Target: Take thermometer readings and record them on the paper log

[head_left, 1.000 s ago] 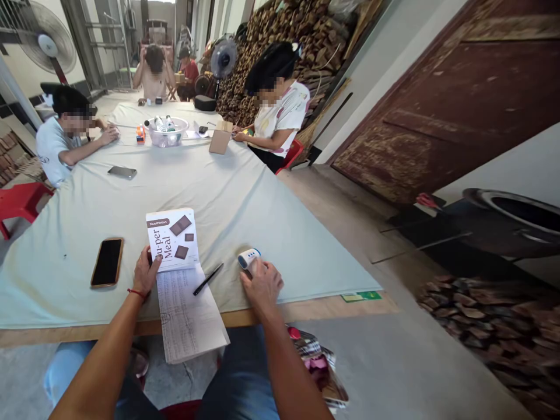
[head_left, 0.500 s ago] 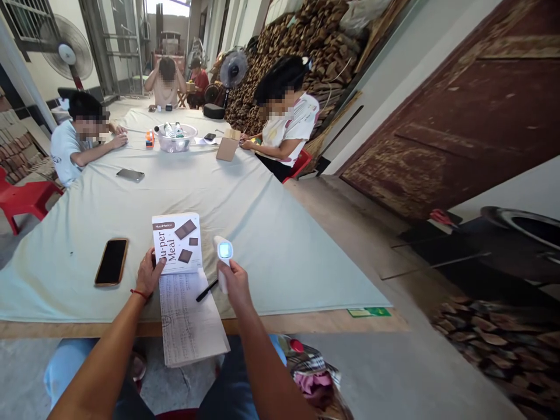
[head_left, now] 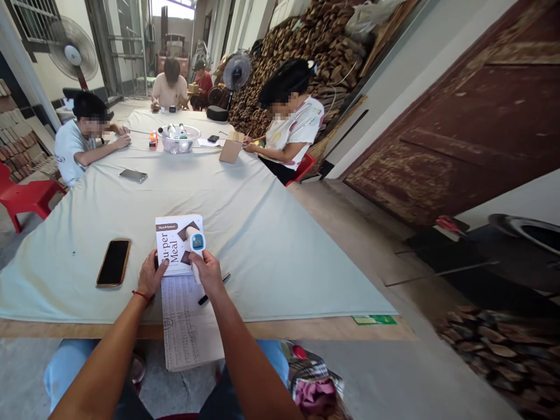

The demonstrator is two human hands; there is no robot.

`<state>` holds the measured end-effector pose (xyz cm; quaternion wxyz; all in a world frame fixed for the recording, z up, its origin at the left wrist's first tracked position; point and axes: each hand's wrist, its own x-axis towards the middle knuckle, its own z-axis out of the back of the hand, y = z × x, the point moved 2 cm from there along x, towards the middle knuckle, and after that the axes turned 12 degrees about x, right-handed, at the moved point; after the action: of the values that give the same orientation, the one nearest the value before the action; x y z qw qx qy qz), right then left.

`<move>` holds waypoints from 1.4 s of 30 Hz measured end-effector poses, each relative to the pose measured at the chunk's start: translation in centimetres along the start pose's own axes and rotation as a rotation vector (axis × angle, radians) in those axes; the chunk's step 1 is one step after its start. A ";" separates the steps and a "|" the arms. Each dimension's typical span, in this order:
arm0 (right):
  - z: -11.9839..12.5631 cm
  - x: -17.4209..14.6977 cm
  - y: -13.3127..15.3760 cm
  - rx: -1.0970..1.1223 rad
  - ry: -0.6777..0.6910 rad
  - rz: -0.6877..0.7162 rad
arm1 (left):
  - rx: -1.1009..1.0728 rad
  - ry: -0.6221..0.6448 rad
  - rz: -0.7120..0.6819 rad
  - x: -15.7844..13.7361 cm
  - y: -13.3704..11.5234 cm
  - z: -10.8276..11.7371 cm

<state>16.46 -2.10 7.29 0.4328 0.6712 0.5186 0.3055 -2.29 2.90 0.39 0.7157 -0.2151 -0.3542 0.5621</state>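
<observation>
A white handheld device is held in the right hand, above the right part of the printed cover of a notebook. The device is positioned to the right of the left hand, and the two hands are set apart. Its handle is pinched between the thumb and curled fingers of the right hand. The left edge of the notebook is gripped by the left hand, with the thumb laid on the cover.

The long axis of the device is directed away from the person, the head being pointed toward the far side of the table and the screen being turned toward the person. The screen is lit and framed in blue.

The notebook is opened lengthwise. Brown lettering and dark squares are printed on its cover; the lower page is covered with handwriting and is extended past the table edge. A black pen is partly hidden by the right arm.
</observation>
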 end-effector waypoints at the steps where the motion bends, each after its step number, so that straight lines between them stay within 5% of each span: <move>1: 0.1 0.0 -0.1 -0.008 -0.005 0.007 | 0.000 0.001 0.000 0.0 0.0 0.0; 24: -0.3 -0.5 0.3 0.047 -0.035 -0.089 | -0.011 0.005 -0.014 0.0 0.3 -0.2; 42: 5.0 -6.9 1.7 0.033 -0.121 -0.110 | 0.032 -0.020 -0.022 0.1 0.1 0.0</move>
<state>19.58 -10.20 6.87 0.4683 0.6661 0.5324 0.2314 -2.33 3.04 0.33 0.7215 -0.1942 -0.3548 0.5620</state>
